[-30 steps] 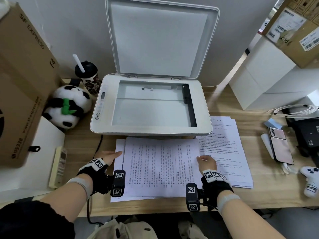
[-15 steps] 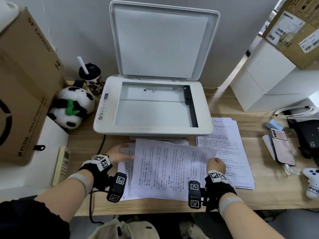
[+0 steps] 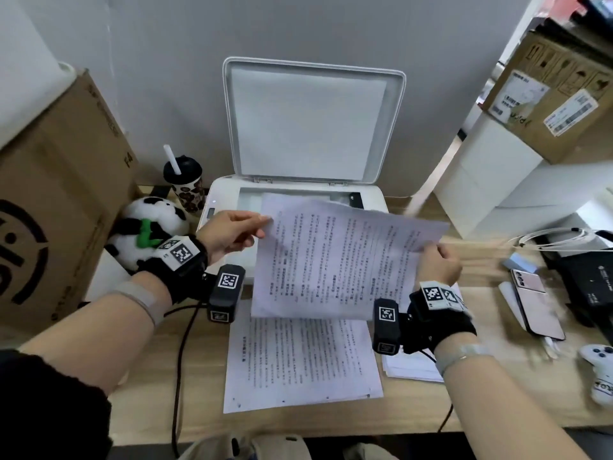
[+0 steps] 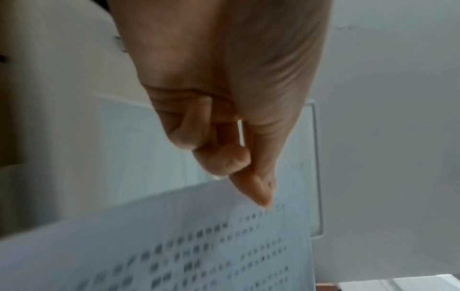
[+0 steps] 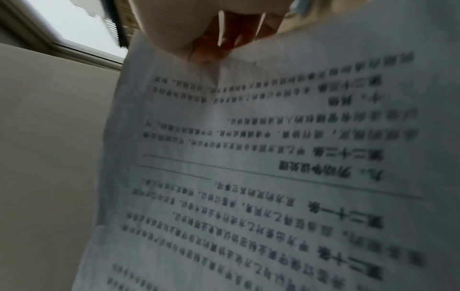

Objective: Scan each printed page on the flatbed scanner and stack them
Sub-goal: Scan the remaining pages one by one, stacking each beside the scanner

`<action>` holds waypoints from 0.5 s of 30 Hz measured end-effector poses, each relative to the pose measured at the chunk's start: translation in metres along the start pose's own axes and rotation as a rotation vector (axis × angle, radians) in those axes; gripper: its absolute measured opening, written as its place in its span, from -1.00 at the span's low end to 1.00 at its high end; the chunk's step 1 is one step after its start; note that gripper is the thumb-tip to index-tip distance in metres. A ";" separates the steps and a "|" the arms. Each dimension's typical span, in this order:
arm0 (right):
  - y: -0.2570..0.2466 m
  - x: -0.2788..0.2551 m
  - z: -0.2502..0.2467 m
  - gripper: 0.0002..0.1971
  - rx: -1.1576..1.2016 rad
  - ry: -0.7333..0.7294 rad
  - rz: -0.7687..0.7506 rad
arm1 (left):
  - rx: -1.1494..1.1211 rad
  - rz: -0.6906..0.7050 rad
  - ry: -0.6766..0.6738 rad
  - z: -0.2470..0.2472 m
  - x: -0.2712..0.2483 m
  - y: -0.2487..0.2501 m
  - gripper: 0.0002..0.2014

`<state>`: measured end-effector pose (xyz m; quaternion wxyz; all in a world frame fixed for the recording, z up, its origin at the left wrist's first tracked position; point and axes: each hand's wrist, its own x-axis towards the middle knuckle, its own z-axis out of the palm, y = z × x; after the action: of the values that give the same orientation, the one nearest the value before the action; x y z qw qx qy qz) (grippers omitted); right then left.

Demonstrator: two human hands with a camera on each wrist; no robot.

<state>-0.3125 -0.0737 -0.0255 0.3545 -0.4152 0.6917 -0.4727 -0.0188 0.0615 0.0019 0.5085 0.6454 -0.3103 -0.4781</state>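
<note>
A printed page [image 3: 335,257] hangs in the air above the desk, printed side toward me, in front of the white flatbed scanner [image 3: 219,207] whose lid [image 3: 311,121] stands open. My left hand [image 3: 232,230] pinches the page's upper left corner; the pinch shows in the left wrist view [image 4: 248,177]. My right hand [image 3: 438,263] grips the page's right edge, its fingers [image 5: 211,47] curled on the sheet [image 5: 273,157]. Another printed page [image 3: 298,360] lies flat on the desk below. A second stack of pages [image 3: 411,366] lies to its right, mostly hidden by my right wrist.
A cardboard box [image 3: 56,210], a plush panda [image 3: 149,227] and a lidded cup with a straw [image 3: 185,184] stand left of the scanner. A phone [image 3: 534,303], a black device [image 3: 583,277], cables and a white game controller [image 3: 600,370] lie at the right. A black cable [image 3: 179,360] crosses the desk.
Both hands have lifted the top page off the desk stack and carried it up toward the scanner. The page beneath is now uncovered.
</note>
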 end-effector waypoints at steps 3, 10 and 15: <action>-0.036 0.013 0.020 -0.82 0.168 -0.043 -0.107 | -0.120 0.154 0.157 -0.010 0.012 0.037 -0.82; -0.054 0.011 0.042 -0.65 0.413 -0.313 0.019 | -0.129 0.087 0.263 -0.037 0.022 0.029 -0.45; -0.013 0.012 0.057 -0.80 -0.109 -0.577 -0.009 | 0.350 -0.056 0.152 -0.046 0.029 -0.026 -0.85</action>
<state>-0.2638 -0.1082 -0.0322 0.5114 -0.5541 0.5849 -0.2990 0.0319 0.0599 -0.0309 0.3969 0.7667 -0.3314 -0.3805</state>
